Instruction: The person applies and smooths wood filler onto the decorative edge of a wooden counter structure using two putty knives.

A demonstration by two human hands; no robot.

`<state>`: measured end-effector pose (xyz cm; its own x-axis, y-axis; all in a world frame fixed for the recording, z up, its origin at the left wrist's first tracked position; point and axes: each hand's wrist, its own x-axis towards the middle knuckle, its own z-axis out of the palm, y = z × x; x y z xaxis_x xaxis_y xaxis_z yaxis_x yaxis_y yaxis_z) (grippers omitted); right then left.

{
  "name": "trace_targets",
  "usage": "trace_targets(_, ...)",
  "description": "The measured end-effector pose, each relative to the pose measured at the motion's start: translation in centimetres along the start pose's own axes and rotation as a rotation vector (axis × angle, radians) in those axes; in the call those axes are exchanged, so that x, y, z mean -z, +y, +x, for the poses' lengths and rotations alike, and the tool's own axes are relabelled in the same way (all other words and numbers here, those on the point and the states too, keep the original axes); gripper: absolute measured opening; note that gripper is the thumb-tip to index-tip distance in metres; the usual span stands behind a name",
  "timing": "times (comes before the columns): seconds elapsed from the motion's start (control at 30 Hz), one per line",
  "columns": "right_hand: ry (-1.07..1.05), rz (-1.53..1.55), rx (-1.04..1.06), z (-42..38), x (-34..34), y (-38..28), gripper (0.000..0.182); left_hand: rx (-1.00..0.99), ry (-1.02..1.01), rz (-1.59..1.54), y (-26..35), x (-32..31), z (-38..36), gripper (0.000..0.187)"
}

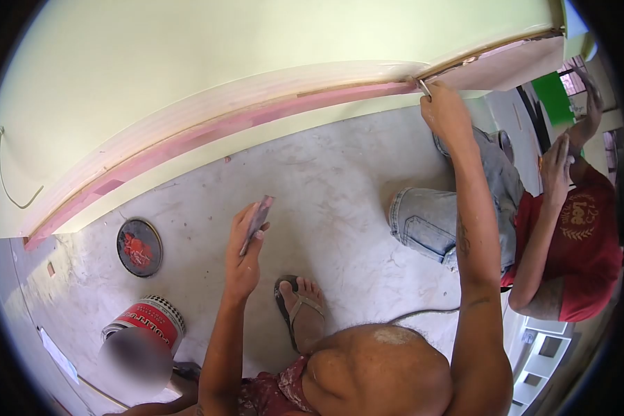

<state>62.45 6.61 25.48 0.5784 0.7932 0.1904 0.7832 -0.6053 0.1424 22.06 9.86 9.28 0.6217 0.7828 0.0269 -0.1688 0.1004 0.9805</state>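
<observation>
My left hand (244, 246) is closed on a flat, putty-smeared spreader blade (258, 223), held above the floor. Farther up and to the right, my right hand (445, 114) grips a small metal putty knife (424, 88). Its tip meets the end of a long strip of pink putty (256, 114) along the edge of the pale panel (208, 48). My fingers hide most of this knife. On the floor left of my left hand lies a round dark lid (158, 243) bearing a mound of red putty (139, 251).
A red-labelled can (152, 319) stands at lower left, partly behind a person's blurred head (137, 360). Another person in a red shirt (582, 256) and jeans (426, 218) is close on my right, arms raised. A cable (423, 311) runs across the dusty floor (333, 187).
</observation>
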Motion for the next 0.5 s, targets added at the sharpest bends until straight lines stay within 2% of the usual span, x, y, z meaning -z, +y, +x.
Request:
trace_targets(0.07, -0.012, 0.005, -0.028, 0.2, -0.3, 0.1, 0.032, -0.006, -0.007, -0.006, 0.1, -0.2, 0.0, 0.043)
trace_targets(0.33, 0.006, -0.054, 0.125, -0.1, -2.0, -0.5, 0.030, 0.020, 0.002, -0.007, -0.3, -0.4, -0.1, 0.043)
trace_targets(0.5, 0.063, 0.045, 0.087, -1.0, -0.1, -0.7, 0.027, 0.034, 0.009, -0.003, -0.2, -0.2, -0.1, 0.042)
